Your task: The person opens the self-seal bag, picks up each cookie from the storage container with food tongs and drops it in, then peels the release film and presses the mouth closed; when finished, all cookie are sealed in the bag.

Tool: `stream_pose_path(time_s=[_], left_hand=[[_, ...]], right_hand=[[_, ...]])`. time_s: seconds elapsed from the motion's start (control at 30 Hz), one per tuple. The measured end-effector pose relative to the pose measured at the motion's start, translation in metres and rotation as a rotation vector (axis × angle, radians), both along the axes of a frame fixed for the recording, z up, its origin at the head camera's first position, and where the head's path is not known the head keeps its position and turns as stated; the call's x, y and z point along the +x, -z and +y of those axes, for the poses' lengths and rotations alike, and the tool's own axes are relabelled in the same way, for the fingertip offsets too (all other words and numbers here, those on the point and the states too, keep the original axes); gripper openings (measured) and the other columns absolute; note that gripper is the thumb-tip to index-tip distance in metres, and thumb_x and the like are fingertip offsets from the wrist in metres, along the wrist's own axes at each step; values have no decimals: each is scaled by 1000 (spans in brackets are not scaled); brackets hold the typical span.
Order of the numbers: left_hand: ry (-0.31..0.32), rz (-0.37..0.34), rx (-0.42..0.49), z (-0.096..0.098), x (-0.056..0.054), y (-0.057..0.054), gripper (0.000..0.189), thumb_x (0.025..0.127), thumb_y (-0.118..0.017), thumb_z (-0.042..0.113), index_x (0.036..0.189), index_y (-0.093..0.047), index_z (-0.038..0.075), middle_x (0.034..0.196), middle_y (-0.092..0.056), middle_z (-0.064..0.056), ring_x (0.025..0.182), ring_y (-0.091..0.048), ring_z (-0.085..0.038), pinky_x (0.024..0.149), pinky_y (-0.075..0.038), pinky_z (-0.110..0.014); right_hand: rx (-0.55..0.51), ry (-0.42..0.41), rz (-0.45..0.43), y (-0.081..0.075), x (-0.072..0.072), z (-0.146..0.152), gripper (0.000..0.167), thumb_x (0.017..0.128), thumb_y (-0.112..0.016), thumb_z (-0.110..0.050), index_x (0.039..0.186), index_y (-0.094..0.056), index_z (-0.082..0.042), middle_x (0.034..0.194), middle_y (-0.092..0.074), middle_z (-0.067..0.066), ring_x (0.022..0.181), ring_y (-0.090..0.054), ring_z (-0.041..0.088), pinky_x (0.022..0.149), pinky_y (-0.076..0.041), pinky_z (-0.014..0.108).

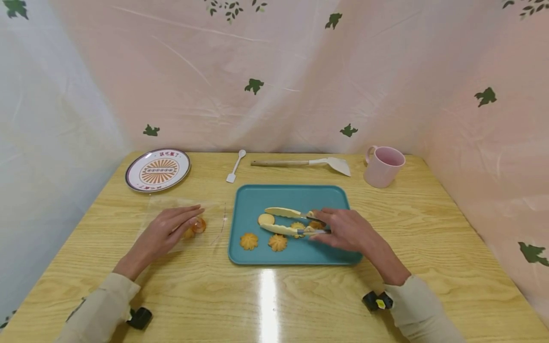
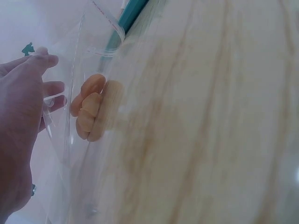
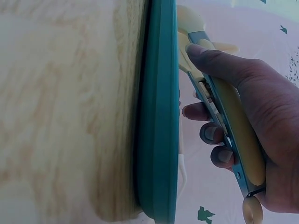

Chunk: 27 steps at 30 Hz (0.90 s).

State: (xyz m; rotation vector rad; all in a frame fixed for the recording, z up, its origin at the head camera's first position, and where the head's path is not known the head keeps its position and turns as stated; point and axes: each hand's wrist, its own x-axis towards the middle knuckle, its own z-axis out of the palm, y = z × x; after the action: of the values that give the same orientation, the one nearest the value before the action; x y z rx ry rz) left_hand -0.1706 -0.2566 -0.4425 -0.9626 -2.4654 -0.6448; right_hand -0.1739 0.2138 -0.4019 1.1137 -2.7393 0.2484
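A clear plastic bag [image 1: 216,224] lies on the table at the left with several cookies [image 2: 88,112] inside. My left hand [image 1: 169,228] is over the bag, and its fingers pinch the upper film. In my right hand [image 1: 345,228] are tongs [image 3: 238,126], gripped by their handles, with the thumb on one side and the fingers on the other. Above the teal tray [image 1: 287,195], the cream tong tips stand apart on either side of a round cookie [image 1: 266,219]. Flower-shaped cookies [image 1: 249,241] lie on the tray too, some partly hidden by the tongs.
Behind the bag is a patterned plate [image 1: 158,170]. Along the back of the table lie a small white spoon [image 1: 237,166] and a spatula with a wooden handle [image 1: 279,163]. At the back right stands a pink mug [image 1: 381,169]. A pale printed cloth [image 1: 296,109] hangs around the table.
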Motion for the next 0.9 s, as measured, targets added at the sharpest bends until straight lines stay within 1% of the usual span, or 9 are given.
stream_pose_path(time_s=[0.13,0.23,0.47,0.67,0.9], left_hand=[[-6,-4,-4,0,1,0,44,94,-71,-3,136,-68,6,136,-66,-12,120,-63,-35,99,-47,-56],[-7,-6,-3,0,1,-1,43,94,-71,-3,136,-68,6,136,-67,-12,120,-63,-35,99,-47,-57],[8,7,-1,0,-1,0,42,95,-70,-2,136,-68,5,136,-67,-13,119,-63,-36,98,-47,-56],[6,12,-10,1,-1,-1,42,95,-70,-2,136,-68,5,135,-67,-14,119,-63,-36,98,-48,-57],[5,7,-10,1,-1,-1,42,95,-70,-3,136,-68,5,135,-67,-14,119,-63,-37,98,-48,-57]], right_hand=[[-2,-2,-12,-1,0,-1,58,89,-82,-42,127,-71,0,93,-69,4,69,-63,14,57,-56,35],[3,4,-17,-2,-1,-1,58,88,-82,-43,127,-72,0,95,-69,4,70,-65,15,58,-57,36],[13,12,-32,-3,-2,-2,59,88,-82,-44,125,-72,1,95,-69,5,69,-63,14,58,-56,36],[12,8,-44,-5,-3,-4,60,88,-82,-44,126,-71,1,96,-69,6,70,-64,15,59,-57,36],[15,2,-42,-5,-3,-4,58,89,-81,-43,126,-71,0,94,-68,5,66,-60,13,57,-55,34]])
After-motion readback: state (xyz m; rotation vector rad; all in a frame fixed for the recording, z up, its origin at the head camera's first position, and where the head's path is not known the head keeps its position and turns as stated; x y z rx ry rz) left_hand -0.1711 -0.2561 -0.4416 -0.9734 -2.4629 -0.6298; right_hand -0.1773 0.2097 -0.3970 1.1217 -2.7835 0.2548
